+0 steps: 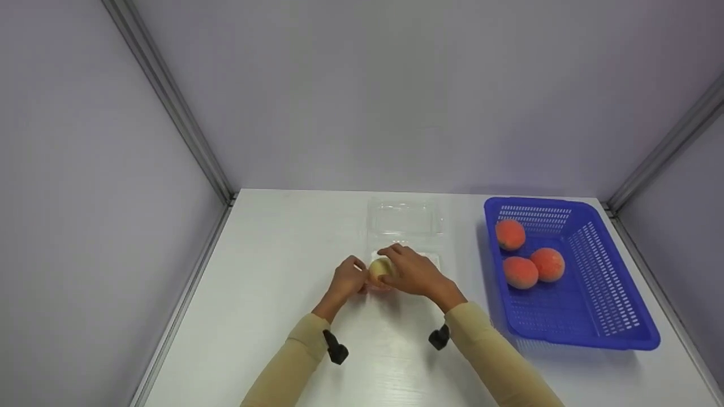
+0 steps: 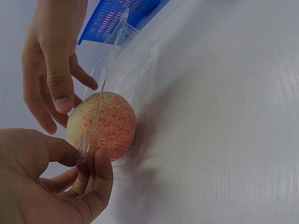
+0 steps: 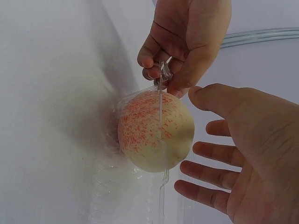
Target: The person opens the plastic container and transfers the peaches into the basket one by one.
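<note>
A yellow and red speckled peach (image 1: 380, 270) sits in the near left corner of a clear plastic clamshell container, its top above the container's rim (image 3: 161, 196). My left hand (image 1: 349, 277) pinches the corner of that rim between thumb and fingers, right beside the peach (image 2: 112, 123). Over the peach's right side is my right hand (image 1: 416, 272). Its fingers are spread and nearly straight in the right wrist view, with a gap between the palm and the peach (image 3: 149, 135). The container's lid (image 1: 404, 219) lies folded back, away from me.
On the right of the white table (image 1: 271, 249) stands a blue plastic basket (image 1: 577, 333). Inside are three orange-red peaches, one peach (image 1: 510, 235) farther back and two touching each other. Grey-framed walls enclose the table at the back and sides.
</note>
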`<state>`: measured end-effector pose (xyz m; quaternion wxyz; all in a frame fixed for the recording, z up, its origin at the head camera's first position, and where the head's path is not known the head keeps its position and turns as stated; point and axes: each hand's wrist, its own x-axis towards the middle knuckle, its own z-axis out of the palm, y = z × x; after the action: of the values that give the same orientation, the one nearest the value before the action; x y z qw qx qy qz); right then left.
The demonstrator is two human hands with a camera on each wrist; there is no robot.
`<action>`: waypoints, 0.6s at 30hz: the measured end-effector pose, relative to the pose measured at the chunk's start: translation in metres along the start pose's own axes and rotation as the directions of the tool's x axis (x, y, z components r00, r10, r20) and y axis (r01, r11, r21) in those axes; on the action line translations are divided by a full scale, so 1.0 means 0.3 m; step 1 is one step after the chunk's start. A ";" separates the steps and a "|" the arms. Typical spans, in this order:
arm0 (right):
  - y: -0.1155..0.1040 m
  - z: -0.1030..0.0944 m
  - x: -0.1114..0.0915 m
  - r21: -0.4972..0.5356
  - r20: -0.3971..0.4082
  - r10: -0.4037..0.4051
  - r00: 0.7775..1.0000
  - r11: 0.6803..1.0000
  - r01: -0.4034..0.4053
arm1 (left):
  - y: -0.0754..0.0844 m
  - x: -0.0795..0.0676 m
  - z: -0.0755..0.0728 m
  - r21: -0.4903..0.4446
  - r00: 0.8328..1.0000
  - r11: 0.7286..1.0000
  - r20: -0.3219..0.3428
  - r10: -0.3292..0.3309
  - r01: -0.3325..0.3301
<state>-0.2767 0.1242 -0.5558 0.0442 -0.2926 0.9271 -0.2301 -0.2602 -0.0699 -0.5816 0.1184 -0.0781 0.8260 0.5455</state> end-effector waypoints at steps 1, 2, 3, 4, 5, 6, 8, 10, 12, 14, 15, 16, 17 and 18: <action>0.000 0.003 0.000 0.000 0.004 0.007 1.000 1.000 -0.007 | 0.000 0.000 0.000 0.000 1.000 1.000 0.000 -0.001 0.001; -0.001 0.005 0.000 -0.001 0.009 0.013 1.000 1.000 -0.013 | 0.001 0.000 0.000 0.001 1.000 1.000 0.000 -0.003 0.003; -0.002 0.007 0.000 -0.001 0.013 0.018 1.000 1.000 -0.018 | 0.001 0.000 0.000 0.002 1.000 1.000 -0.001 -0.002 0.002; -0.003 0.008 0.000 0.002 0.016 0.021 1.000 1.000 -0.021 | 0.000 0.000 0.001 0.005 1.000 1.000 -0.001 -0.003 0.003; -0.004 0.009 0.000 0.001 0.019 0.024 1.000 1.000 -0.024 | -0.001 0.001 0.001 0.010 1.000 1.000 -0.002 -0.003 0.003; -0.005 0.010 0.001 0.000 0.020 0.025 1.000 1.000 -0.025 | -0.002 0.001 0.001 0.014 1.000 1.000 -0.002 -0.002 0.002; -0.005 0.014 0.001 -0.003 0.015 0.015 1.000 1.000 -0.015 | -0.003 0.002 0.001 0.021 1.000 1.000 -0.004 0.003 -0.003; -0.005 0.017 0.002 -0.008 0.010 0.006 1.000 1.000 -0.006 | -0.003 0.002 0.001 0.025 1.000 1.000 -0.008 0.008 -0.008; -0.003 0.023 0.002 -0.013 0.005 -0.001 1.000 1.000 0.001 | -0.002 0.001 0.000 0.028 1.000 1.000 -0.010 0.013 -0.013; -0.002 0.027 0.001 -0.015 0.006 -0.001 1.000 1.000 0.001 | 0.000 -0.001 -0.001 0.030 1.000 0.999 -0.010 0.015 -0.014; -0.001 0.030 0.001 -0.015 0.004 -0.002 1.000 1.000 0.002 | 0.001 -0.002 -0.001 0.031 1.000 0.999 -0.012 0.014 -0.014; 0.002 0.032 0.001 -0.016 0.000 -0.007 1.000 1.000 0.007 | 0.002 -0.003 -0.002 0.029 1.000 0.999 -0.012 0.014 -0.014; 0.004 0.035 0.000 -0.019 -0.002 -0.008 1.000 1.000 0.008 | 0.002 -0.003 -0.002 0.025 1.000 1.000 -0.012 0.016 -0.015; 0.005 0.037 0.000 -0.022 -0.004 -0.009 1.000 1.000 0.009 | 0.001 -0.002 -0.002 0.021 1.000 1.000 -0.012 0.017 -0.017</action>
<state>-0.2751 0.1206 -0.5664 0.0382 -0.2969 0.9283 -0.2207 -0.2596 -0.0704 -0.5808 0.1098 -0.0732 0.8330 0.5373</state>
